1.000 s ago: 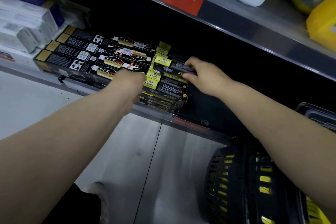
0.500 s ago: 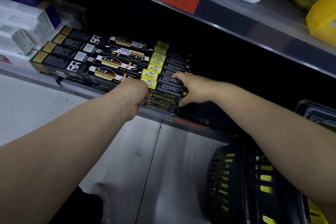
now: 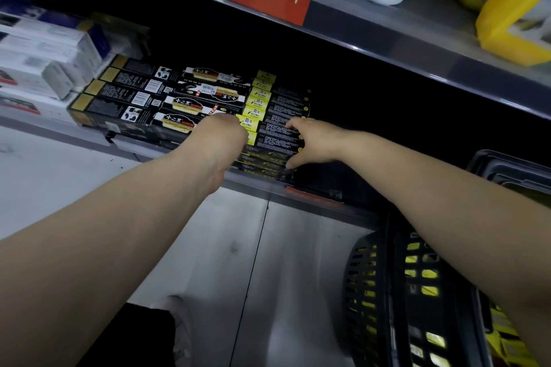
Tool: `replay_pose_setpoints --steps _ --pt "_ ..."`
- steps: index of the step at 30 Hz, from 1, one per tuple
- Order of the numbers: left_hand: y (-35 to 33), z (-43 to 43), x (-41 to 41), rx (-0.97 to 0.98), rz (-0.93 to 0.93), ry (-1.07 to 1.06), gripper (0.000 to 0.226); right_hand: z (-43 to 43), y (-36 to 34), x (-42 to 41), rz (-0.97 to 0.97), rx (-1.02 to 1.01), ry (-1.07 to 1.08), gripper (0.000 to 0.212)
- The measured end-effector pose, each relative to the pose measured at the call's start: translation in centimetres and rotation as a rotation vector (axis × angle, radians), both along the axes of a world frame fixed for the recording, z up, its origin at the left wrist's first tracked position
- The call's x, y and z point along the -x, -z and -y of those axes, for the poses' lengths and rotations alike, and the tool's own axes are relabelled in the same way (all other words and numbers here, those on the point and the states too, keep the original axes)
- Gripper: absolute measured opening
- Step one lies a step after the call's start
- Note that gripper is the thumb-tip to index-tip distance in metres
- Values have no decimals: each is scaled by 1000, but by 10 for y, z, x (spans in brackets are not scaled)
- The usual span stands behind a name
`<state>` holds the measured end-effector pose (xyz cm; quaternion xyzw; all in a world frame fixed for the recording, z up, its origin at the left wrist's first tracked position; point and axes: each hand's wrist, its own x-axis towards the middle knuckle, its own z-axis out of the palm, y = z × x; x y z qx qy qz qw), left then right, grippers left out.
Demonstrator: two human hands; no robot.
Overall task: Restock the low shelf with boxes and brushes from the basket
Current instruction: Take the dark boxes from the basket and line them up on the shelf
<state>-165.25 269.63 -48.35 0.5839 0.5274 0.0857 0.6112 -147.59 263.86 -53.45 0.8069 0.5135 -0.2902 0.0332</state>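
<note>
Change: a second ago the right hand (image 3: pixel 313 143) holds a black-and-yellow box above the stack; now that box lies flat in the stack of black-and-yellow boxes (image 3: pixel 277 134) and the hand has dropped to the stack's right end.
Meaning: one more box is on the low shelf (image 3: pixel 313 197); this looks like squaring-up, with more stock probably waiting in the basket (image 3: pixel 369 283).
Right hand: fingers spread over the top box, thumb lower against the stack's end; it clasps the end rather than lifting anything.
Left hand (image 3: pixel 220 140): pressed at the stack's left end, near the shelf's front edge; its fingers are hidden behind the wrist, so whether they are curled or straight cannot be told.
Stack position: between the two hands, at the shelf's front edge, just right of the black boxes (image 3: pixel 149 101).
Basket: on the floor, below the shelf's right part, well apart from both hands.
</note>
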Motion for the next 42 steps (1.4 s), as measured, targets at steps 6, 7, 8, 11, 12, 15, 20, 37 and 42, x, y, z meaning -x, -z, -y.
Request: replay_pose_setpoints --steps 6,7,8,11,12,15,20,37,42 --pt "-23 30 1 -141 76 263 25 18 -38 -1 78 45 -16 74" --pt "-29 38 0 -175 100 318 24 25 -50 -1 83 21 -16 63" --pt "-35 47 -2 -216 130 384 22 34 -64 -1 69 -25 -3 52" --pt "-49 78 -8 -341 265 615 18 76 -106 0 -85 -220 131 31" --pt "-52 89 -10 -396 293 692 18 95 -119 2 -148 -276 175 25" --pt "-59 120 -17 -667 310 881 20 158 -144 8 -296 -394 292 9" --pt "-67 168 -35 -925 361 1161 26 259 -145 10 -395 -530 565 11" --pt "-58 227 -58 -986 126 1480 26 313 7 40 -244 240 375 29" --pt "-57 230 -62 -845 145 1277 37 328 -22 21 -363 163 711 19"
